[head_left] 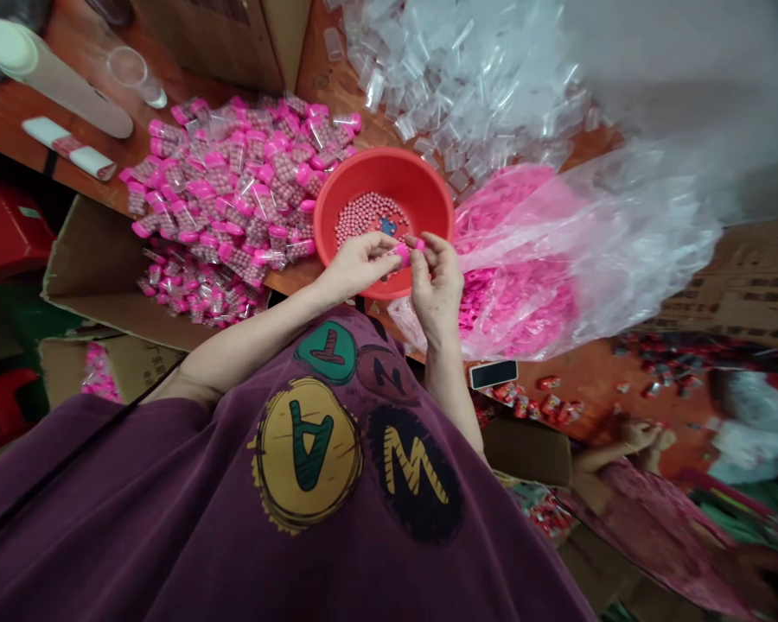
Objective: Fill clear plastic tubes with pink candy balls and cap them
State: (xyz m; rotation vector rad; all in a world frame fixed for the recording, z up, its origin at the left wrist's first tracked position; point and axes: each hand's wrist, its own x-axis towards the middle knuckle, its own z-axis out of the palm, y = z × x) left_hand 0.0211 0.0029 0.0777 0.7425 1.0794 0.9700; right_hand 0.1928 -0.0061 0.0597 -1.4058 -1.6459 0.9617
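My left hand (358,266) and my right hand (436,281) meet over the near rim of a red bowl (421,177), both pinched on one small pink-capped vial (403,252). The bowl holds pink beads (368,216) and a small blue piece. Left of the bowl lies a heap of filled pink-capped vials (233,186). Right of my hands, a clear plastic bag (557,259) holds pink caps.
Empty clear vials (454,78) are piled behind the bowl. An open cardboard box (97,276) with more filled vials sits below the table edge on the left. A phone (493,373) lies on the right. Another person (628,484) works at lower right.
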